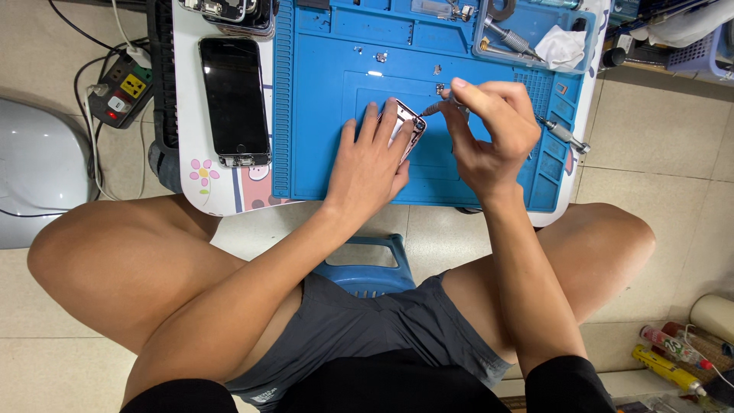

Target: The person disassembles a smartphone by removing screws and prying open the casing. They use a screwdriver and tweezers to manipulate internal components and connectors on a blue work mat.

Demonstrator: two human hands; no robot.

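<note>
Power strip (121,92): sits on the floor at far left, cords running off it, well apart from the work.
Phone screen (234,99): black panel lies flat on the white counter (229,195), left of the mat, untouched.
Blue mat (321,115): covers most of the counter; a few tiny screws (381,56) lie loose on it above the hands, so any sweep of a wrist could scatter them.
Left hand (371,164): lies palm-down, fingers (388,115) spread and pressed over the phone housing, pinning it flat rather than gripping around it.
Phone housing (411,122): a metal-edged shell near the middle of the mat, mostly hidden under the left hand, only its upper right corner showing.
Right hand (489,134): fingers closed in a pinch on a slim screwdriver (434,108), its tip touching the exposed corner of the housing.
Doing it well: by the look of it, the driver should stand straight in the screw head with light downward pressure, turned by the fingertips only, while the left hand keeps the shell from sliding.
Spare driver (564,134): lies on the mat just right of the right hand, near the edge.
Tray (535,34): upper right, holds tools and a white cloth.
</note>
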